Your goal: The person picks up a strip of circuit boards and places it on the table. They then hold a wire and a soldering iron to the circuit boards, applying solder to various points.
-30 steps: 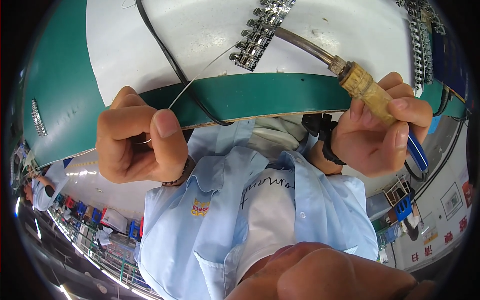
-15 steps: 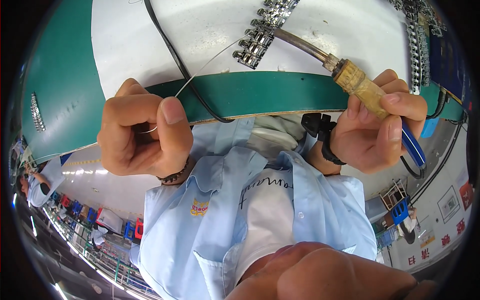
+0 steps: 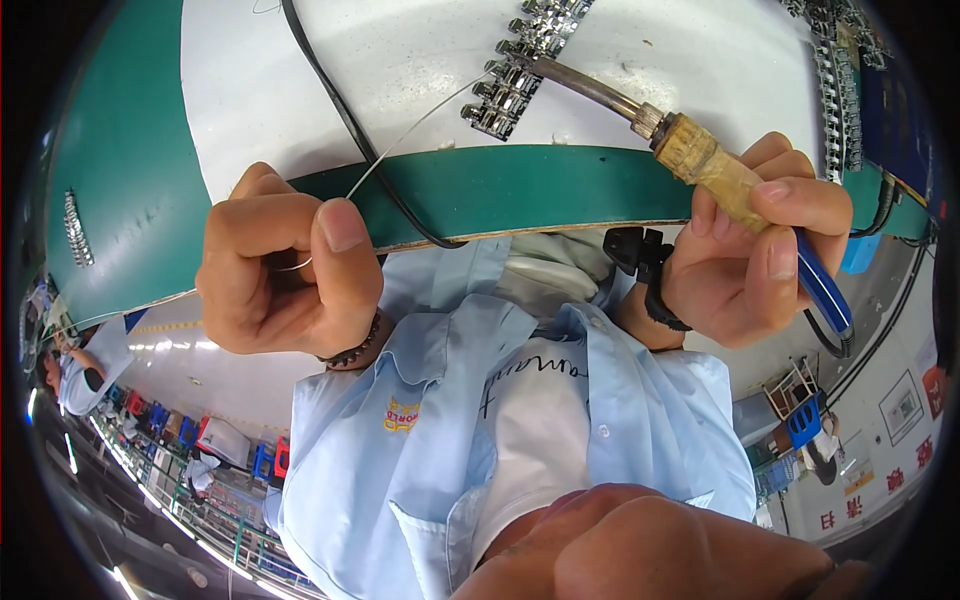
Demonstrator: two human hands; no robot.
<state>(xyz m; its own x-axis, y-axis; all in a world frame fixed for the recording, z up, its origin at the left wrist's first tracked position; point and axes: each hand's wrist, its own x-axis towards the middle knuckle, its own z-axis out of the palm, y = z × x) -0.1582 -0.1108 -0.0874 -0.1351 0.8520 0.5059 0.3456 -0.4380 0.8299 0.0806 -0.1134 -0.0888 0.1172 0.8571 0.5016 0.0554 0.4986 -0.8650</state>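
My left hand (image 3: pixel 290 265) pinches a thin silvery solder wire (image 3: pixel 418 124) between thumb and forefinger. The wire's far end reaches the left side of a strip of small shiny metal parts (image 3: pixel 492 108). In my right hand (image 3: pixel 770 245) is a soldering iron (image 3: pixel 692 152) with a worn, tan-wrapped grip and a blue rear handle. Its metal shaft slants up and left, and the tip is at the strip's middle, close to the wire's end. Whether tip and wire touch is too small to tell.
The strip lies on a white sheet (image 3: pixel 400 60) over a green worktable (image 3: pixel 520 185). A black cable (image 3: pixel 345 105) crosses the sheet beside my left hand. More metal strips (image 3: pixel 838 110) lie at the far right, and one short strip (image 3: pixel 76 228) lies at the far left.
My right hand and the soldering iron have moved slightly left, with the tip shifting along. The strip sits a little further left. My left hand has barely moved.
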